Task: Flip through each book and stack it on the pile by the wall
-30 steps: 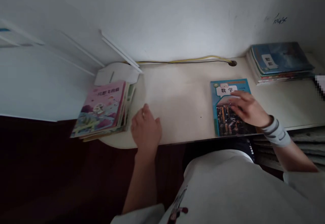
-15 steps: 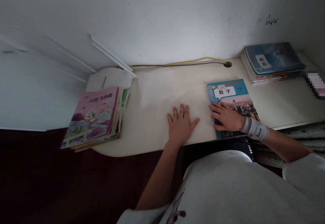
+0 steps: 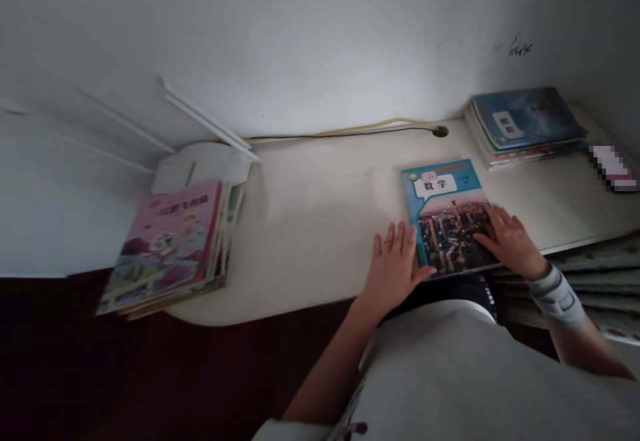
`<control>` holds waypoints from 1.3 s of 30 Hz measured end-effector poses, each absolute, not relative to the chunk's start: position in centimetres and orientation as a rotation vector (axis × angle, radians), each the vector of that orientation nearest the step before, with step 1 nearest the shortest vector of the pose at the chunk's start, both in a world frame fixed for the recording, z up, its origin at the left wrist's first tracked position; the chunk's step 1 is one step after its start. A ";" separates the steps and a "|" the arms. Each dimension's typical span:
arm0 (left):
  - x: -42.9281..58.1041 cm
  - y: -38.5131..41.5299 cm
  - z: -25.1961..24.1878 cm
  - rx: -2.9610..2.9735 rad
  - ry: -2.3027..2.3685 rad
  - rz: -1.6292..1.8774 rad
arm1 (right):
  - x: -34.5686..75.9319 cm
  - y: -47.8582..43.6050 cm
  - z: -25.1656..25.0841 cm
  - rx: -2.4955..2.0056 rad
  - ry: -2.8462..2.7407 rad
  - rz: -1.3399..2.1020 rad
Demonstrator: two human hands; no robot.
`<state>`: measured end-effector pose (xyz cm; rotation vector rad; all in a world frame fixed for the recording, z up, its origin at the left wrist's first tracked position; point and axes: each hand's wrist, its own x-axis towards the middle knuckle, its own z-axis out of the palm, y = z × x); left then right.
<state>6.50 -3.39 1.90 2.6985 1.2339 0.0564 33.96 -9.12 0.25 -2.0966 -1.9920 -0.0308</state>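
A blue textbook with a city photo on its cover lies flat near the desk's front edge. My left hand is flat at its left side, fingers stretched forward and the thumb by the lower left corner. At the other side rests my right hand, with a grey band on the wrist. Its thumb reaches over the cover and its fingers lie extended along the right edge. Neither hand is wrapped around the book.
The pale desk runs along a white wall. A stack of picture books overhangs its left end. Another stack of books stands at the back right, near a blurred-out phone. Cables run along the wall into a hole.
My right hand has moved off the cover's middle to the book's right edge. My left hand has slid right, from the bare desk to the book's left side. The view has shifted slightly.
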 end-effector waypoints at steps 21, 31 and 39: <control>10.3 -1.4 1.0 2.714 1.307 0.013 | 35.8 -4.8 -0.5 -2.045 -1.811 0.220; 10.2 -1.4 0.8 2.724 1.308 0.026 | 35.8 -4.6 -0.1 -1.995 -1.790 0.222; 10.2 -1.4 0.7 2.692 1.302 0.062 | 35.6 -4.6 0.7 -1.999 -1.793 0.215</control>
